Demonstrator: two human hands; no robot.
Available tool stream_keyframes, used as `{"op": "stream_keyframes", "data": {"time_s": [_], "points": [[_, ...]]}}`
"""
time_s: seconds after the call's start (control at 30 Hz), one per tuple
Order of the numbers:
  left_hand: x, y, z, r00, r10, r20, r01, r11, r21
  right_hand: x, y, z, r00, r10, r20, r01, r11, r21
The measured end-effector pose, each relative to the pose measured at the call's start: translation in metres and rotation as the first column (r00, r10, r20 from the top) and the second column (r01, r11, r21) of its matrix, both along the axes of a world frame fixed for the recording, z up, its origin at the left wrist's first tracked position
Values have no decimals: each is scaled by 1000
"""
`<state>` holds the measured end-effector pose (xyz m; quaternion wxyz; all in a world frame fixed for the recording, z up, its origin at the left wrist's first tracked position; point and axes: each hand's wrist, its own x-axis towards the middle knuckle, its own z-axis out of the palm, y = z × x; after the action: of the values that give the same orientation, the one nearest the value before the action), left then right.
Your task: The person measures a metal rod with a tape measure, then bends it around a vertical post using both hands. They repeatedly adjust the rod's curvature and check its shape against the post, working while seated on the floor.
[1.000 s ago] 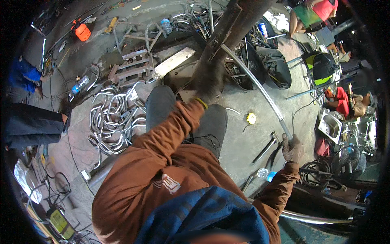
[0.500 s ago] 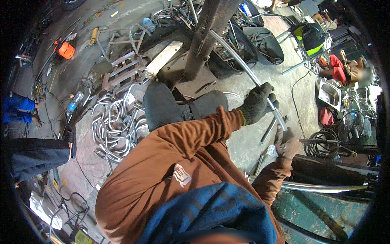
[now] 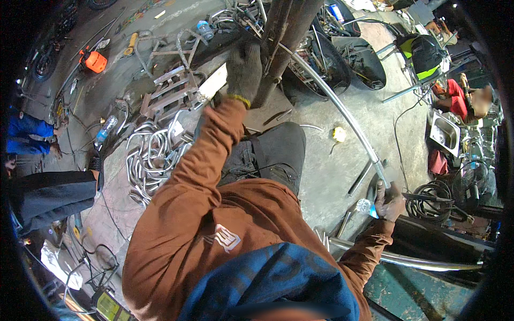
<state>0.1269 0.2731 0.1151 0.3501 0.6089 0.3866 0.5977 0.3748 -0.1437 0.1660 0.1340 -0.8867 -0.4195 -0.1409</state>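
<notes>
Metal tube [image 3: 344,110] at 2 o'clock, upper end by post [image 3: 292,29]. Right hand [image 3: 391,200], 4 o'clock, curled round tube's lower end. Gloved left hand [image 3: 244,69], 12 o'clock, beside post; cannot tell grip.

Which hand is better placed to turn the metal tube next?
Probably the right hand: it grips the metal tube by its near end, while the gloved left hand is by the dark post.

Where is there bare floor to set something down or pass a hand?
Bare concrete lies between the right knee and the metal tube, below the yellow tape measure in the picture. Another patch lies between that tube and the black cable. It is crowded at left, with piled bent tubes, and at the top around the black bins.
</notes>
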Motion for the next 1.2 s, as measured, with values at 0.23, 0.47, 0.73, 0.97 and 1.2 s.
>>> {"op": "stream_keyframes", "data": {"time_s": [0.23, 0.47, 0.73, 0.97, 1.2], "points": [[6, 19, 8, 981, -184, 63, 191, 972, -137, -5, -1, 14, 995, 49, -92, -40, 994, 100], [52, -74, 3, 565, -341, 752, 778, 525, -346, -9, -12, 11, 998, 69, 15, -70, 995, 71], [84, -79, 40, 355, 29, 934, 804, 500, -321, 31, -32, 6, 998, 67, -5, -67, 998, -13], [86, -78, 37, 469, -38, 882, 658, 681, -321, 65, -5, 20, 998, 22, -55, -28, 993, -115], [90, -64, 30, 293, -8, 956, 743, 631, -222, 55, 12, 28, 997, 53, -49, -53, 999, 7]]}}
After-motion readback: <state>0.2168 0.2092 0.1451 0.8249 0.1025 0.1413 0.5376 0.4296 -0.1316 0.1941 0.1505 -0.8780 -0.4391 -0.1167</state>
